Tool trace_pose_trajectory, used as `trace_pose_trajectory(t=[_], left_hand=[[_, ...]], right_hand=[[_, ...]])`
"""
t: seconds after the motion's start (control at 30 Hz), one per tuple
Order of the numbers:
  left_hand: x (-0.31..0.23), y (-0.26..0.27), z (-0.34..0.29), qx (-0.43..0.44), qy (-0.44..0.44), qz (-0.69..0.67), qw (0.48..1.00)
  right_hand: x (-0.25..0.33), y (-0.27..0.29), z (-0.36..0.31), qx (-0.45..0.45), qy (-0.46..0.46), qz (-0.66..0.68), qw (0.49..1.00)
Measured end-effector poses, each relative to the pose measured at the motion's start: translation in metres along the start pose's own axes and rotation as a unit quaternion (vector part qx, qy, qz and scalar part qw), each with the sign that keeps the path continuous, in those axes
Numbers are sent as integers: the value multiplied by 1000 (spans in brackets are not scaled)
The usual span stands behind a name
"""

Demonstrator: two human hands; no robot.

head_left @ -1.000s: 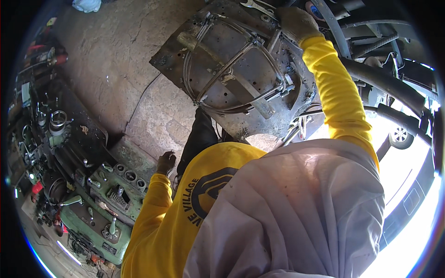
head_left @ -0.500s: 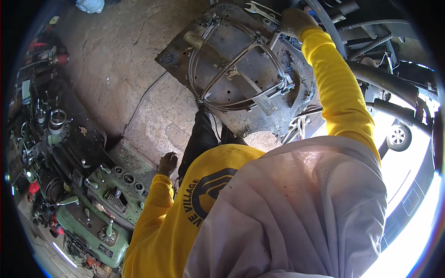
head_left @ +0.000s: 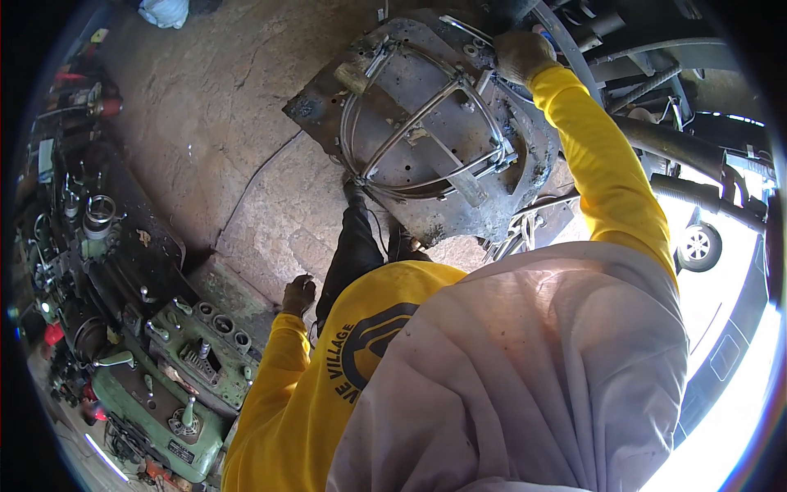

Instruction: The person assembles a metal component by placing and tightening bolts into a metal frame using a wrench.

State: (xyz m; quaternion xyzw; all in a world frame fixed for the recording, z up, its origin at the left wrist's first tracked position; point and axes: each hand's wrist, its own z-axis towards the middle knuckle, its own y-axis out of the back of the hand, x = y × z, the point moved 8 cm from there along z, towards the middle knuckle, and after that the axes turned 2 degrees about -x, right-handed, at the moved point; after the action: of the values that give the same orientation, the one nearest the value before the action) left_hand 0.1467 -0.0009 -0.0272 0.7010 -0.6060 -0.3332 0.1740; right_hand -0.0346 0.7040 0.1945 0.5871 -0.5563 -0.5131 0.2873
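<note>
Two bare hands work well apart here: the right hand (head_left: pixel 525 57) reaches far forward over a corner of the dark metal plate (head_left: pixel 320 131), while the left hand (head_left: pixel 298 295) hangs low over the floor (head_left: pixel 262 246). A slim metal wrench (head_left: pixel 461 25) runs up to the right hand, whose fingers are turned away — whether they are clamped on it, I cannot tell. Two small rings (head_left: pixel 474 47) sit just beside the wrench. The left hand's fingers are loosely bent and slightly apart, with nothing seen between them; nearest to it stands a green machine (head_left: pixel 156 418) with levers and dials.

The cage of bent round bars (head_left: pixel 406 129) rests on the plate in front of the person, its bars meeting at a joint near the right side. A flat bar (head_left: pixel 459 174) passes beneath the curved bars, and a short, stubby cylinder (head_left: pixel 351 79) lies near the cage's far left edge. Yellow sleeves (head_left: pixel 602 152) cover both arms — a pale cloth (head_left: pixel 508 369) drapes across the lower part of the view. A thin cable (head_left: pixel 254 176) trails over the floor left of the plate.
</note>
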Motion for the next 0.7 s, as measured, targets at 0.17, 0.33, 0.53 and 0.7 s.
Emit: trace_pose_trajectory(t=[0.17,0.33,0.53,0.7], left_hand=[[6,-9,-6,13,5,-13,1000],[17,-25,-4,40,-8,-25,999],[14,-13,12,45,-6,-27,999],[-10,9,15,77,13,-48,996]], right_hand=[[-19,37,-34,-122,-73,67,988],[-39,23,-89,-129,-85,392,907],[-5,43,-142,-335,185,345,857],[7,47,-151,-343,218,318,857]])
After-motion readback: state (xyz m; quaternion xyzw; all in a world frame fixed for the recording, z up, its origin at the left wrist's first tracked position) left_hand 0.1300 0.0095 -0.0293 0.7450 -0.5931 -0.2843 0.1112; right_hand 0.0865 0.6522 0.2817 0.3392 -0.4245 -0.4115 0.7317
